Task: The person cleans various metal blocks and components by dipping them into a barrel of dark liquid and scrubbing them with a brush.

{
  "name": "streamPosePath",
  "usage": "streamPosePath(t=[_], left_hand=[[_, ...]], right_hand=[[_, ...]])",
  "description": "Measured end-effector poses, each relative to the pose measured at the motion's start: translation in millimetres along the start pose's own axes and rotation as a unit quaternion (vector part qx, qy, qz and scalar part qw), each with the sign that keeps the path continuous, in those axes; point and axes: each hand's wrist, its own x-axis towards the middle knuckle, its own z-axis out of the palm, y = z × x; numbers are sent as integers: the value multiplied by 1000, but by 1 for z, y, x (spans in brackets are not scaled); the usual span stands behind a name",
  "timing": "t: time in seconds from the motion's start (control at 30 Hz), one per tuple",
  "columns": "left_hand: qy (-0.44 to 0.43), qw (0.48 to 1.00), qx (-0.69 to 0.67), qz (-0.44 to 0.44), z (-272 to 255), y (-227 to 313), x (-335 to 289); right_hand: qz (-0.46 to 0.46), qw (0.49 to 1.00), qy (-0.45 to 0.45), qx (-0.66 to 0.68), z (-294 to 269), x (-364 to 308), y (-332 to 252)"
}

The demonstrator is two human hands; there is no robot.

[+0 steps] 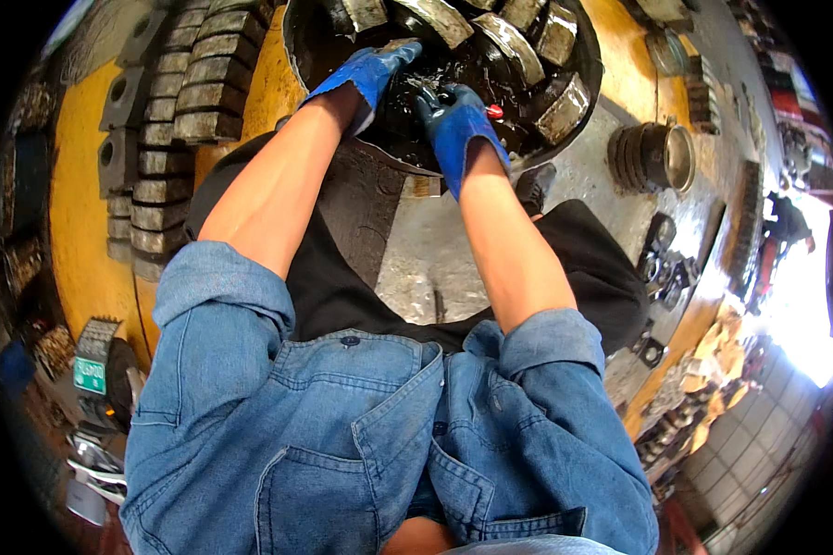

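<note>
Both my hands wear blue rubber gloves and reach into a round black tub (pixel 393 159) holding dark, oily liquid. My left hand (pixel 375 72) is at the tub's left side, its fingers curled together over the liquid; what they grip is hidden. To its right and nearer me is my right hand (pixel 455 116), with fingers bent toward the splashing liquid. A small red piece (pixel 495 112) shows beside that hand; I cannot make out what it belongs to. Curved, wet metal blocks (pixel 511 48) lie around the far and right sides of the tub, one metal block (pixel 562 108) close to my right hand.
Stacked curved metal blocks (pixel 215 74) stand left of the tub on a yellow surface (pixel 81 217), beside dark blocks with round holes (pixel 118 91). On the right are a stack of metal rings (pixel 652 157) and small dark parts (pixel 666 264). My knees flank the tub's near side.
</note>
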Motion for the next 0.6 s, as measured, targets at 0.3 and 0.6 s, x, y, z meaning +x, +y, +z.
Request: streamPosePath(t=[0.3, 0.6], left_hand=[[-10, 998, -20, -67, 5, 2, 6], [31, 996, 53, -68, 0, 16, -11]], right_hand=[[-296, 768, -137, -551, -43, 49, 9], [-34, 995, -79, -54, -18, 32, 26]])
